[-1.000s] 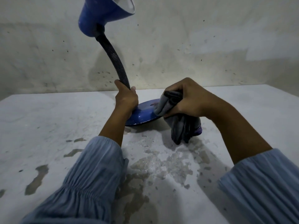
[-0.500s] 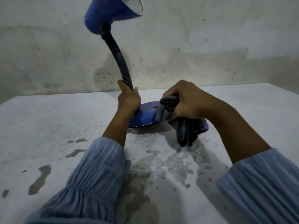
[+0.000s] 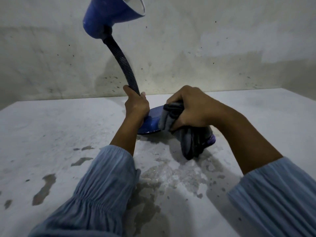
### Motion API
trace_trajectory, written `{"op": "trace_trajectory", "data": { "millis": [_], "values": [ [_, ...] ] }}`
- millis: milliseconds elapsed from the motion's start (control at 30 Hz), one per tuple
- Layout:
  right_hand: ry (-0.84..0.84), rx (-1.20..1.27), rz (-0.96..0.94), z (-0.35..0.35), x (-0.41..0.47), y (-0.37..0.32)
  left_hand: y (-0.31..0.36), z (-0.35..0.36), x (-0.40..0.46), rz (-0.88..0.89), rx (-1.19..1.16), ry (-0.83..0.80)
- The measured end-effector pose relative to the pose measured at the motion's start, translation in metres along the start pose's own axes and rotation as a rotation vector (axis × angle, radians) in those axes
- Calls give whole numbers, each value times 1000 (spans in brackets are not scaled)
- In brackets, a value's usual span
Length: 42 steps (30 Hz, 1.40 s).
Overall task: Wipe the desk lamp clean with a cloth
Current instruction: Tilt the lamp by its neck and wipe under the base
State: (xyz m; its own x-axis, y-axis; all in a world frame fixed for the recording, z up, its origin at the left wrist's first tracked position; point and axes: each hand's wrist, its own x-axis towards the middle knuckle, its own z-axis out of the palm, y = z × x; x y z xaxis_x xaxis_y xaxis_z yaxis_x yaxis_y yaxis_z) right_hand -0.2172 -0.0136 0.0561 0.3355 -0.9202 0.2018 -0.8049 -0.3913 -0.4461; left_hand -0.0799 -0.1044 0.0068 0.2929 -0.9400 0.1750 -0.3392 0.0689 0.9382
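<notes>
stained table (image 3: 51,134), speckled wall (image 3: 205,48)

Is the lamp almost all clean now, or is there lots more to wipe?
Hard to say what is already clean; nothing shows it. Right now the right hand rubs the dark cloth on the blue base, while the left hand grips the bottom of the bendy neck. The neck looks dusty, and the shade is untouched, so probably more remains.

We lose the top rim of the blue cone-shaped lamp shade (image 3: 109,16) at the frame's upper edge. The bunched dark grey cloth (image 3: 188,139) and right hand (image 3: 193,108) hide most of the round blue base (image 3: 150,122).
</notes>
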Motion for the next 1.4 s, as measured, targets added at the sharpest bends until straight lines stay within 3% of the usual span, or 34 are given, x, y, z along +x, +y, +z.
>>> {"op": "trace_trajectory", "data": {
  "millis": [167,367,433,600,800,933,1133,1400],
  "values": [
    [255,-151,124,-9,0,22,0,0,1,-1,-7,-3],
    [-45,22,-40,3,0,-5,-2,1,2,25,-5,-10],
    [-76,29,-42,6,1,-8,-2,2,2,38,3,-4],
    [129,-34,79,-5,1,16,-3,-1,5,14,-46,-63],
    [347,-77,113,-1,4,36,2,-9,17,-142,-174,-225],
    [404,-106,95,2,8,37,-4,-14,15,-55,-77,-304],
    [338,-111,8,7,9,22,-6,-9,8,17,69,-191],
    [165,-24,-113,12,5,-2,-2,-1,4,9,86,-118]
  ]
}}
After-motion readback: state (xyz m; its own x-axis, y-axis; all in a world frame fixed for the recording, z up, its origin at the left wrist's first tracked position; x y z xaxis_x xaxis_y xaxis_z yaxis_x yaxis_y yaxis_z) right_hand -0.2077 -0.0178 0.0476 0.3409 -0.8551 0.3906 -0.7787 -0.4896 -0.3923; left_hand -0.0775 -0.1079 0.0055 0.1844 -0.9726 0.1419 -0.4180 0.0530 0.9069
